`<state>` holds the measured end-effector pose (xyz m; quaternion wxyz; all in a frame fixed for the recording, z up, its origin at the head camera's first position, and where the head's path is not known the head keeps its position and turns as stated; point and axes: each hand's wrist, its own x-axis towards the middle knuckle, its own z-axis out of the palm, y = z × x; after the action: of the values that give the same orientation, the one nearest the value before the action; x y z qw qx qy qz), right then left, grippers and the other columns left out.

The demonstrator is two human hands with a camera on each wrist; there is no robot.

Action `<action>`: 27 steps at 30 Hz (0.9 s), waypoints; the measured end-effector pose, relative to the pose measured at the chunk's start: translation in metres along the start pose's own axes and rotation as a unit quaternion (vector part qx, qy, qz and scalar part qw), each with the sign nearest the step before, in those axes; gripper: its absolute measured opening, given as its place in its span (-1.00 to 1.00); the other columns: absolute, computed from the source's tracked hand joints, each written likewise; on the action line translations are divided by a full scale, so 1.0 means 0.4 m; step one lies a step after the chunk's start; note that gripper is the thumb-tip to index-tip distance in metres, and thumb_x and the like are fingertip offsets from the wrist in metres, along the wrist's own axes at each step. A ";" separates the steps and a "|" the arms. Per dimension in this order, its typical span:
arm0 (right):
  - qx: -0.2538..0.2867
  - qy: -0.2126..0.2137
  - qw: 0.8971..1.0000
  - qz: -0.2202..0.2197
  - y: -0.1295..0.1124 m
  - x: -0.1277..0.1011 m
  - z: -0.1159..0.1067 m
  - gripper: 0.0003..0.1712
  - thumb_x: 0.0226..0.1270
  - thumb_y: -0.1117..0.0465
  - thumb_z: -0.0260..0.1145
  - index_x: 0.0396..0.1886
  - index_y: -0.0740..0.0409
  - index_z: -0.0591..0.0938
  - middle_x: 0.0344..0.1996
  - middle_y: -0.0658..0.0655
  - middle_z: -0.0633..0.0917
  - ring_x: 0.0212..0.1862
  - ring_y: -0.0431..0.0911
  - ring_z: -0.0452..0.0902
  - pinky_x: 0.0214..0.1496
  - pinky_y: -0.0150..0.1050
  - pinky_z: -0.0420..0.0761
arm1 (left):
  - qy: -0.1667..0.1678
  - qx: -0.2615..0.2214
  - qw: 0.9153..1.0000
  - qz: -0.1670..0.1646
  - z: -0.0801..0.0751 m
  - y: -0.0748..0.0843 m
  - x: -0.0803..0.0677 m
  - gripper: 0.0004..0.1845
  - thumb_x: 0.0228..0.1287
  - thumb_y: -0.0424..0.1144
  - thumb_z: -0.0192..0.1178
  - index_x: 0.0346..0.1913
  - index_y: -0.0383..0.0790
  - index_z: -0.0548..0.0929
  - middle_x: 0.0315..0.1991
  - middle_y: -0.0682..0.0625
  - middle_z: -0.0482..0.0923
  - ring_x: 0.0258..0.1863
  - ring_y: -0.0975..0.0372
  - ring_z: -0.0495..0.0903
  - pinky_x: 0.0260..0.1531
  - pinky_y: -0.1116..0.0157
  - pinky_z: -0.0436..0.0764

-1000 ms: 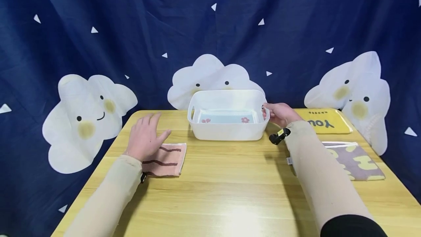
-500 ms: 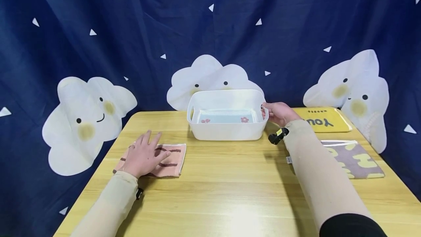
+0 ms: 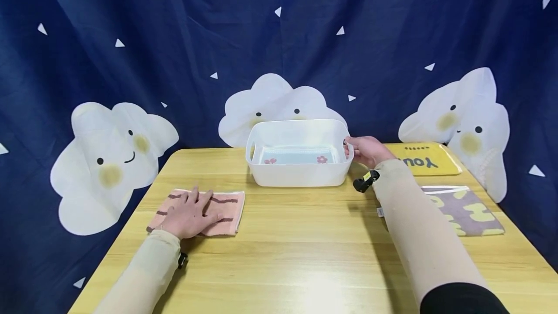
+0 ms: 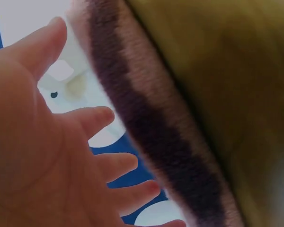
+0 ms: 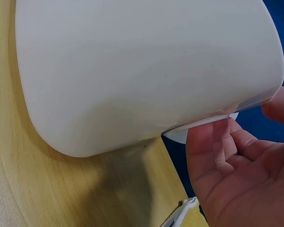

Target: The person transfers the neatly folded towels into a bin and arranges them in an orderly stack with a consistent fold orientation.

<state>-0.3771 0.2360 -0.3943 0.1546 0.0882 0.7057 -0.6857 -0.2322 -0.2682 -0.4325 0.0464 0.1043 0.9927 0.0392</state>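
Note:
A pink towel (image 3: 224,212) with dark wavy stripes lies flat on the table at the left. My left hand (image 3: 185,214) is laid over it, fingers spread; in the left wrist view the fingertips (image 4: 149,189) reach to the towel's edge. A white plastic basket (image 3: 301,176) with cut-out handles stands upright at the back middle. Inside it lies a pale blue piece (image 3: 296,156) with pink flowers. My right hand (image 3: 369,151) holds the basket's right end, its fingers curled through the handle hole, as the right wrist view also shows.
At the right, a yellow cloth (image 3: 429,158) with dark lettering lies near the back edge. A purple-grey cloth (image 3: 475,214) with yellow shapes is nearer me, partly behind the right sleeve. A dark blue curtain (image 3: 279,38) hangs behind the wooden table (image 3: 279,256).
My left hand has come down and toward me onto the pink towel, uncovering its far left part. The right hand and the basket stay in place.

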 end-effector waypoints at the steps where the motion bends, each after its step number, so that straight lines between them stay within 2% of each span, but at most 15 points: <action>1: 0.001 0.000 1.000 0.000 0.000 0.000 0.001 -0.45 0.65 0.08 0.04 0.39 0.39 0.32 0.03 0.20 0.49 -0.15 -0.13 0.54 0.12 -0.26 0.54 | -0.011 -0.002 1.000 -0.002 0.002 -0.001 -0.002 -0.08 0.38 0.40 0.01 0.53 -0.24 0.27 0.48 -0.52 0.05 0.39 -0.48 0.09 0.03 -0.51 0.29; 5: -0.001 -0.001 1.000 0.000 0.000 -0.002 0.006 -0.46 0.66 0.08 0.04 0.36 0.40 0.33 0.02 0.21 0.49 -0.14 -0.12 0.53 0.07 -0.28 0.56 | -0.040 -0.005 0.999 -0.011 0.010 -0.001 -0.005 -0.06 0.37 0.41 0.01 0.55 -0.24 0.25 0.49 -0.50 0.05 0.41 -0.47 0.05 0.05 -0.53 0.24; 12: -0.002 0.014 1.000 0.003 0.003 0.001 0.005 -0.45 0.65 0.05 0.06 0.37 0.37 0.35 -0.02 0.18 0.51 -0.20 -0.13 0.53 -0.03 -0.30 0.58 | -0.043 -0.002 0.999 -0.014 0.020 0.002 0.003 -0.07 0.39 0.38 0.02 0.55 -0.25 0.24 0.49 -0.49 0.06 0.42 -0.45 0.04 0.08 -0.52 0.23; 21: -0.004 0.015 1.000 0.007 0.004 0.008 0.002 -0.45 0.65 0.05 0.05 0.39 0.36 0.35 0.00 0.16 0.51 -0.18 -0.14 0.53 0.10 -0.24 0.54 | -0.058 -0.003 0.998 -0.021 0.012 0.026 0.005 -0.08 0.41 0.36 0.00 0.56 -0.27 0.21 0.50 -0.49 0.03 0.42 -0.46 0.01 0.10 -0.51 0.21; 27: 0.002 0.012 1.000 0.010 0.006 0.015 0.000 -0.45 0.65 0.04 0.06 0.38 0.36 0.35 0.01 0.17 0.50 -0.19 -0.13 0.53 -0.09 -0.34 0.59 | -0.060 -0.008 0.998 -0.020 0.008 0.052 0.003 -0.08 0.41 0.35 0.03 0.55 -0.28 0.23 0.49 -0.49 0.05 0.42 -0.46 0.02 0.10 -0.51 0.22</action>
<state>-0.3820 0.2356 -0.3984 0.1530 0.1036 0.7053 -0.6844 -0.2290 -0.2473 -0.4338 0.1071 0.0858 0.9897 0.0401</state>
